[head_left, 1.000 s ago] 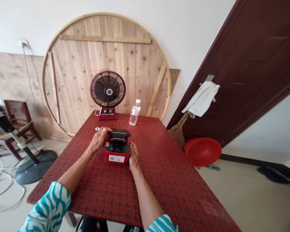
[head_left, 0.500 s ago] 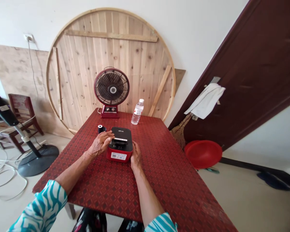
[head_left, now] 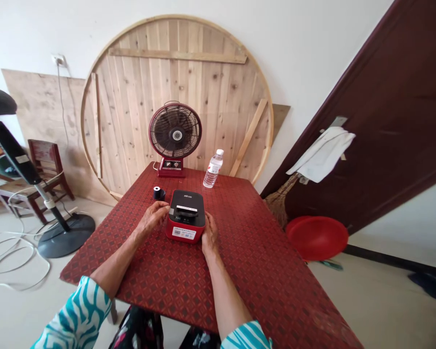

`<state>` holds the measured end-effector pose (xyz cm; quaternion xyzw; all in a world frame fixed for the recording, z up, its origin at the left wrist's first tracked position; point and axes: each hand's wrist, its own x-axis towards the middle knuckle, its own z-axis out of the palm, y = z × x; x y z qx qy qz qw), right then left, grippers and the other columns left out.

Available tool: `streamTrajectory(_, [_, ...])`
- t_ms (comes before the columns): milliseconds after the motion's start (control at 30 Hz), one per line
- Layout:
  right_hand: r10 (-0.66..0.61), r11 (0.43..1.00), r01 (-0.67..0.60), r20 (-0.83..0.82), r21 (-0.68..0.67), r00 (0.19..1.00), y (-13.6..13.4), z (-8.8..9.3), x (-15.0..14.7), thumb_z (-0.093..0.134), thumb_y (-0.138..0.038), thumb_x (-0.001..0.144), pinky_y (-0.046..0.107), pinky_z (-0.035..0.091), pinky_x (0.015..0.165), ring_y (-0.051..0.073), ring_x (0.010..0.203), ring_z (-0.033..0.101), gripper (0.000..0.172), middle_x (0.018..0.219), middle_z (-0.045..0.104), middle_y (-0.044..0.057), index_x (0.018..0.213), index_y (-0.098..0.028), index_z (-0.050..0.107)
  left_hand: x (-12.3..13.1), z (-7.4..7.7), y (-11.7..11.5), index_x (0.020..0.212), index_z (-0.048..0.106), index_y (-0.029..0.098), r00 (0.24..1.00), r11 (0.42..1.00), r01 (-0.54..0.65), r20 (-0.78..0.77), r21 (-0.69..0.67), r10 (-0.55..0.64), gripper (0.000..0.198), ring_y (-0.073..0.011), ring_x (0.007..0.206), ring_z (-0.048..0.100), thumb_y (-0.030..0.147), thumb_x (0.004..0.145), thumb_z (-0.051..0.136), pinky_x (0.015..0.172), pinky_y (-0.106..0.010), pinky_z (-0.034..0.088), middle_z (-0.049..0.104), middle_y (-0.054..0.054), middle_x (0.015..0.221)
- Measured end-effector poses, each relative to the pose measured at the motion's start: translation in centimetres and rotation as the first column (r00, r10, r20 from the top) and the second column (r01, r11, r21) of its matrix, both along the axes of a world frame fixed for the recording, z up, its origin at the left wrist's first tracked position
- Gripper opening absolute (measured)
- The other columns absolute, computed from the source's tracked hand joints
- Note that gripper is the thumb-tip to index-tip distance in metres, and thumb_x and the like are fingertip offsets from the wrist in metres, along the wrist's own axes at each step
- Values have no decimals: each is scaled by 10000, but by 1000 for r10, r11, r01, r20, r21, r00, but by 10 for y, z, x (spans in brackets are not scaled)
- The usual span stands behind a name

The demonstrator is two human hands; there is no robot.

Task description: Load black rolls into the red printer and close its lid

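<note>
On the table, I have the printer at 12 o'clock, its lid down since a second ago. Left hand and right hand sit apart, cupping its sides; grip unclear. Black roll just beside, at 11 o'clock.

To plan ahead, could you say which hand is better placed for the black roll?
Left, probably: the left hand is nearest the black roll; the label printer separates the right hand from it.
</note>
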<state>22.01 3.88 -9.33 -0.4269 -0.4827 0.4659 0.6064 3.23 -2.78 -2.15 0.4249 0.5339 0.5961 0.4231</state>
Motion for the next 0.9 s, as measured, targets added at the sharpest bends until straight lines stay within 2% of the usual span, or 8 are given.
streamTrajectory(167, [-15,1000,14,-9,-20,1000,0,0,-1,529,-545,781,332,441,874,210,991,610,445,1048,701,49,1043,-208,654,4,-6,7,888,540,181,997,998,43,63,-49,-40,380,-81,361,408,425,642,696,404,-199,283,505,90,439])
streamTrajectory(400, [-33,999,32,-8,-14,999,-1,0,-2,515,-544,793,335,445,873,205,987,613,448,1041,709,52,1045,-202,657,7,-17,14,871,529,193,976,997,35,216,-65,-20,317,-65,351,394,346,632,670,382,-183,257,473,107,449])
streamTrajectory(533, [-39,999,39,-11,-13,999,-1,-2,-3,506,-542,801,332,452,859,200,957,619,434,1010,719,46,1026,-206,664,5,-19,18,850,524,188,959,991,56,282,-125,-18,302,-64,329,388,307,607,658,357,-188,250,472,106,454])
streamTrajectory(700, [-23,1000,23,-12,0,1000,-2,-2,-2,505,-551,804,331,447,870,200,975,613,452,1052,708,52,1049,-203,658,2,-22,22,834,515,189,956,989,91,287,-118,-53,310,-69,320,399,294,581,660,338,-187,283,491,104,454])
streamTrajectory(900, [-27,1000,27,4,5,1000,0,-3,0,516,-558,789,343,440,885,206,970,610,474,1050,705,61,1051,-191,662,2,-24,21,810,508,193,954,991,76,296,-114,-40,303,-62,327,414,298,583,680,341,-180,302,523,100,489])
